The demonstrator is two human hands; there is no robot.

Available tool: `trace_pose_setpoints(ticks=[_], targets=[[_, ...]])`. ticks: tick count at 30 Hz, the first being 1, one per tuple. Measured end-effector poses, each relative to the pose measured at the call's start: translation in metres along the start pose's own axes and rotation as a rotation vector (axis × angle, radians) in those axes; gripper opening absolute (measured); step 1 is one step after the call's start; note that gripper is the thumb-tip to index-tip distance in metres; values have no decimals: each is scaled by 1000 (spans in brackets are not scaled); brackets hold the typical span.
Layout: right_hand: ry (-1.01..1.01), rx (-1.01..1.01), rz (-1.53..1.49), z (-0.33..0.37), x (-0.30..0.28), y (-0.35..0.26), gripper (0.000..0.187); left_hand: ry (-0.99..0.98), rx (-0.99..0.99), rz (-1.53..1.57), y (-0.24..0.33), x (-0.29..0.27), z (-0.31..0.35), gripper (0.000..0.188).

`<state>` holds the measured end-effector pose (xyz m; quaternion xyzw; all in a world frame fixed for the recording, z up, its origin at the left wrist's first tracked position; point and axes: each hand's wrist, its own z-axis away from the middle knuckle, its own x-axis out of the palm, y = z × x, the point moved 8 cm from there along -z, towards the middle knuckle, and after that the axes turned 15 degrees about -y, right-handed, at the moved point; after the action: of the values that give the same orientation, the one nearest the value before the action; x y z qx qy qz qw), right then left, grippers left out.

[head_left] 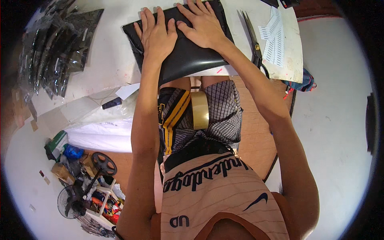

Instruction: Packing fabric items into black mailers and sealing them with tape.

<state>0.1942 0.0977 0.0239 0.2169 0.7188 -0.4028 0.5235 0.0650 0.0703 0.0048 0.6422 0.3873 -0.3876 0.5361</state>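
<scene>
A black plastic mailer bag (192,60) lies flat on the white table, its near edge bulging a little over the table's front edge. My left hand (158,38) presses on its left part with the fingers spread. Beside it, my right hand (203,27) rests on the upper right part, also with fingers apart. The two thumbs nearly meet over the bag. Neither hand grips anything. What is inside the bag is hidden. Between my thighs sits a roll of tan packing tape (200,110).
Scissors with black handles (256,46) lie right of the bag, beside strips of white labels (274,38). Several clear-wrapped black packages (60,48) are piled at the table's left. A fan (74,202) and a shelf of colourful items (105,206) stand on the floor at lower left.
</scene>
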Motion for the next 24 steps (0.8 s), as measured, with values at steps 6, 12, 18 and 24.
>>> trace_pose_setpoints(ticks=[6, 12, 18, 24], targets=[[-7, -76, -172, 4, 2, 23, 64, -7, -28, 296, -9, -19, -1, 75], [-168, 23, -223, 8, -1, 10, 59, 67, -64, 531, -26, -39, 14, 60], [-54, 139, 168, 31, -1, -18, 59, 11, -64, -120, 47, -17, 35, 51], [37, 95, 173, 29, 0, -22, 58, -6, -111, -122, 37, -9, 39, 50]])
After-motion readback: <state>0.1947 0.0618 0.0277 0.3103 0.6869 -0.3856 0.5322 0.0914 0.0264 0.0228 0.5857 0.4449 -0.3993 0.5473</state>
